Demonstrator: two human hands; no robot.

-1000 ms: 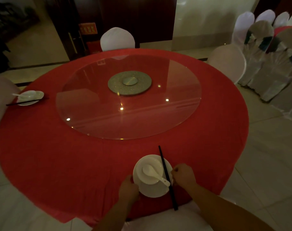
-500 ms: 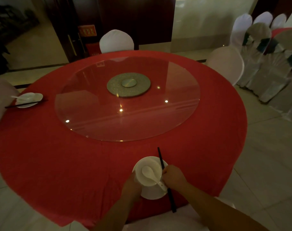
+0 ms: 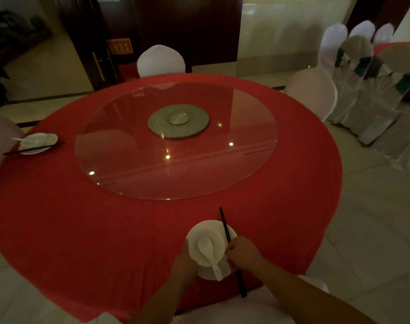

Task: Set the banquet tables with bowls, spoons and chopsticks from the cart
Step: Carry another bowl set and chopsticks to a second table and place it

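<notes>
Grip status: my right hand (image 3: 242, 253) is closed, knuckles up, with the fingers curled onto the black chopsticks (image 3: 225, 226), which pass under it and come out toward the near table edge. My left hand (image 3: 184, 259) sits against the left side of the white bowl (image 3: 207, 232); I cannot tell from this view whether its fingers wrap the rim or merely steady it. Bowl stands on a white plate (image 3: 208, 274), and the chopsticks lie across the plate's right edge, tips pointing at the glass turntable (image 3: 129, 160). Spoon (image 3: 208, 252) lies in the bowl, handle over the near rim. Change noted: a second ago the right hand was just beside the chopsticks and the spoon handle angled out toward them; the hand has since come in over that side, and the handle now points more squarely at me. I judge this to be final straightening of the setting, not delivery. Setting sits at the near edge of the red-clothed table (image 3: 105, 230). One other setting (image 3: 36, 142) is laid at the far left, well apart. Covered chairs (image 3: 160, 60) at other places have nothing laid before them, so most of this table appears outstanding.
</notes>
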